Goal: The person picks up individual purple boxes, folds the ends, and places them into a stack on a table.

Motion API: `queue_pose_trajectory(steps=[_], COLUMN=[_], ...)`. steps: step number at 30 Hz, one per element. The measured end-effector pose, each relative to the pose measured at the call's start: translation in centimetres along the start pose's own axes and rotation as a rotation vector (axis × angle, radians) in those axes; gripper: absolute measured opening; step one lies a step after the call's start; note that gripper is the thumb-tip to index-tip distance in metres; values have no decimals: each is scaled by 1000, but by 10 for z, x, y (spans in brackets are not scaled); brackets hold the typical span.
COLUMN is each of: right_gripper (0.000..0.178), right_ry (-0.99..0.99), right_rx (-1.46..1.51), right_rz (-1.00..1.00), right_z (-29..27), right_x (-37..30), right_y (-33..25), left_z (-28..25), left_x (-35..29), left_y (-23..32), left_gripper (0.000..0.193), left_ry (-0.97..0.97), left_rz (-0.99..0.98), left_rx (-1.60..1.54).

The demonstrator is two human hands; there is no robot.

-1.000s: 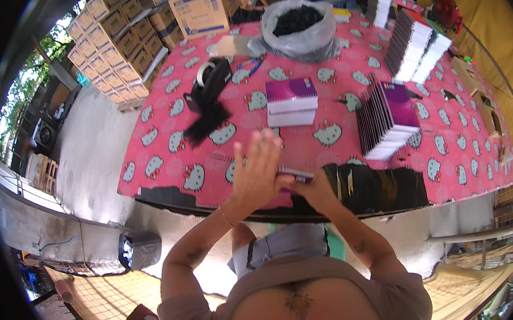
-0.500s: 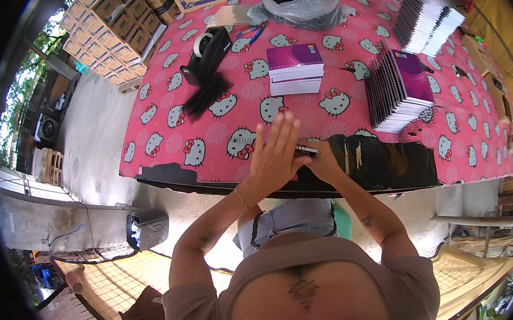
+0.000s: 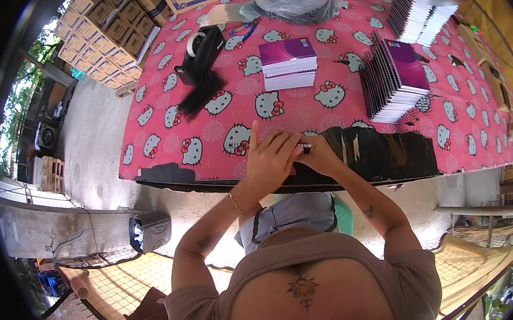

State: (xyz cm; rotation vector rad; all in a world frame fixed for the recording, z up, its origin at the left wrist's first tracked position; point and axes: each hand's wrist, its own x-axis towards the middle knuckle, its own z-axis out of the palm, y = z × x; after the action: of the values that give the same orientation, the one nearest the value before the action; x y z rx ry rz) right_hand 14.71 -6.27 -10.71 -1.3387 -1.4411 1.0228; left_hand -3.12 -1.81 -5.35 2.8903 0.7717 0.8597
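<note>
Nearest the camera, at the table's front edge: the left hand (image 3: 267,162) and the right hand (image 3: 320,156), pressed together over a small dark strip-shaped item (image 3: 305,147). The left hand's fingers curl around it, index finger raised upright; the right hand pinches its other end. The material of the item is too small to tell. A thin bracelet (image 3: 234,202) circles the left wrist.

Directly beneath and to the right of the hands: a glossy black sheet (image 3: 381,154), scuffed with pale scratches, lying flat along the table edge.

Bearing surface: a table (image 3: 164,116) covered in a pink cloth printed with white cartoon cat faces and red bows.

Middle ground, right: a stack of spiral-bound notebooks (image 3: 395,79), purple covers, white page edges, black wire coils along the left side. Middle ground, centre: a smaller squared stack of purple-covered booklets (image 3: 288,62) with white page edges. Middle ground, left: a bundle of black comb bindings (image 3: 202,95), ridged and bristly, lying diagonally, just in front of a black tape dispenser (image 3: 202,49) that holds a roll of clear tape.

Far edge: a crumpled translucent plastic bag (image 3: 296,1) filled with dark contents; a further fanned row of white-edged notebooks (image 3: 418,9) at the far right.

Beyond the table, left: cardboard cartons (image 3: 108,33), brown, rectangular, stacked in rows on the concrete ground.
</note>
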Motion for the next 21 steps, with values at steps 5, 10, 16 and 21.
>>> queue_pose_trajectory(steps=[5, 10, 16, 21], right_gripper=[32, 27, 17, 8], right_ry=[37, 2, -104, -121], right_rx=[-146, 26, 55, -173], right_rz=[-170, -29, 57, -275], right_z=[-24, -54, -66, -64], right_x=[-11, -22, -14, -11], right_y=[-36, -44, -34, -37], left_z=[-6, -2, 2, -10], left_x=[12, 11, 11, 17], left_y=[-2, -1, 1, 3], left_gripper=[26, 22, 26, 27], left_ry=[0, 37, 74, -11], left_rz=[20, 20, 33, 10], left_rx=[-186, -221, -263, -276])
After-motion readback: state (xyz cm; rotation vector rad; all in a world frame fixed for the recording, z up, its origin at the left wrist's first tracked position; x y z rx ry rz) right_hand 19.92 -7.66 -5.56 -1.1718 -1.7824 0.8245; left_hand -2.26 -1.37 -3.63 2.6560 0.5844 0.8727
